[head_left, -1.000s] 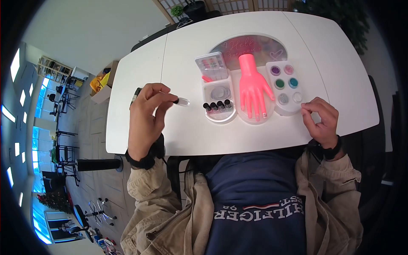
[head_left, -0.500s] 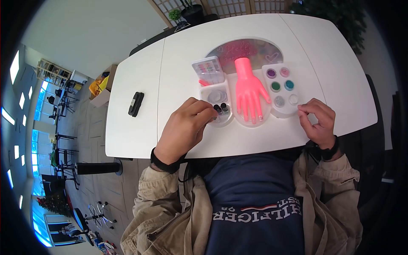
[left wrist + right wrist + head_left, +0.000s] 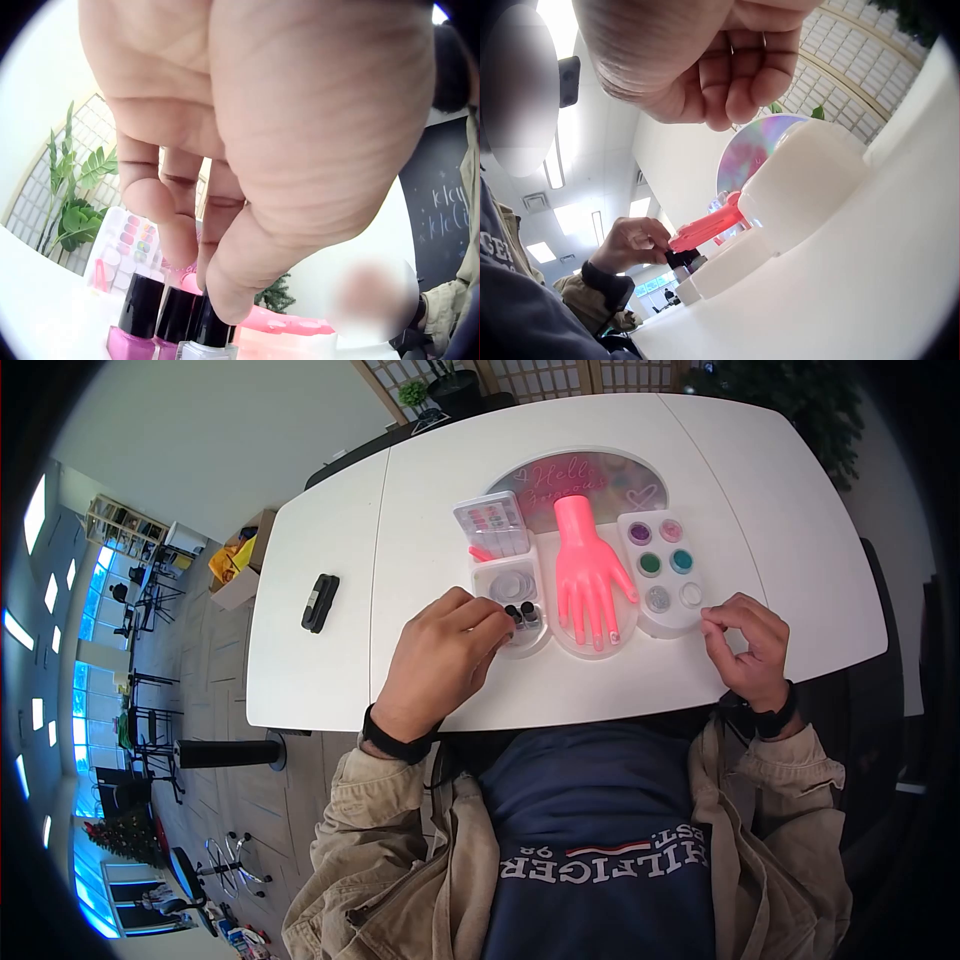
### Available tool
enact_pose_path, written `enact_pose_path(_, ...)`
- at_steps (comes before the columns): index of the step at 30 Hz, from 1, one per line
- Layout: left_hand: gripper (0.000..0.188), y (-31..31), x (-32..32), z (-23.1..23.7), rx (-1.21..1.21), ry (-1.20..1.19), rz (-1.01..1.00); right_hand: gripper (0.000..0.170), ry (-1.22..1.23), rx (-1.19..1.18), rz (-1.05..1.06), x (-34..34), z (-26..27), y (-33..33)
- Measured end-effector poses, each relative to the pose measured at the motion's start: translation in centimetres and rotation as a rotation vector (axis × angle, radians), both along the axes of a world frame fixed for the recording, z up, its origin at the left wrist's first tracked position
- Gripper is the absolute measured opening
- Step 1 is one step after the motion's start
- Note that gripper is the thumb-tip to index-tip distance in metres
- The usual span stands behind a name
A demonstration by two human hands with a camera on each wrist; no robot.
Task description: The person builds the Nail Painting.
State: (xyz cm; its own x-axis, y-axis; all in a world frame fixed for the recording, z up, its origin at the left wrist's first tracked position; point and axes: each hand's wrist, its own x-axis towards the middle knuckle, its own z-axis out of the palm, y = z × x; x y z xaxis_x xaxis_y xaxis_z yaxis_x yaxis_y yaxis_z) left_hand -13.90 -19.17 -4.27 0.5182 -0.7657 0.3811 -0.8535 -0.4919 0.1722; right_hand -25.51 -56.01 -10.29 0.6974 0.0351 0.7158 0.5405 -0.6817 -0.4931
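Observation:
My left hand [image 3: 440, 655] is at the front of the left white tray [image 3: 543, 575]. In the left wrist view its thumb and fingertips pinch the black cap of a clear nail polish bottle [image 3: 202, 351]. Right beside it are a pink-purple nail polish bottle [image 3: 140, 319] and another like it, both with black caps. From above, the hand covers part of this row. The bright pink model hand [image 3: 590, 575] lies palm down in the middle. My right hand [image 3: 755, 645] hovers by the right tray's front corner, fingers loosely curled, holding nothing visible.
Pots of coloured glitter [image 3: 640, 534] fill the right tray [image 3: 675, 622]. A clear lidded box [image 3: 490, 522] stands at the left tray's back, before a rounded mirror-like panel [image 3: 545, 475]. Far left on the white table [image 3: 340, 690] lies a black stapler-like object [image 3: 320, 603].
The left hand has carried the clear nail polish bottle right, from over the table's left side to the row in the left tray, and lowered it there. The right hand has hardly moved.

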Motion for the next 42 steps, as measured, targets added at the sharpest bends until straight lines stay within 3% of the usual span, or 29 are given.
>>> enact_pose_path(9, 0.02, -0.2, -0.2, 0.0, -0.014, 0.027, 0.003, 0.016, -0.004, -0.01, -0.004, 0.0, 0.1, 0.0)
enact_pose_path(17, 0.016, 1.1, -0.1, 1.0, -0.39, 0.023, 0.042, 0.015, -0.001, -0.006, -0.004, 0.0, 0.2, 0.0)
enact_pose_path(28, 0.015, 4.3, 2.0, -4.4, -1.052, 0.487, 0.236, 0.015, -0.002, -0.013, -0.02, -0.1, 0.6, 0.1)
enact_pose_path(32, 0.016, 4.4, 3.8, -7.3, -1.018, 0.557, 0.277, 0.014, 0.011, 0.029, -0.057, -0.1, 0.1, -0.3)
enact_pose_path(37, 0.019, 3.7, 3.6, -7.1, -0.954, 0.417, 0.245, 0.009, 0.125, 0.206, -0.097, -0.1, -1.0, -1.1)
enact_pose_path(42, 0.021, 3.9, 3.8, -7.2, -0.932, 0.426, 0.234, 0.005, 0.175, 0.291, -0.088, -0.1, -1.2, -1.1)
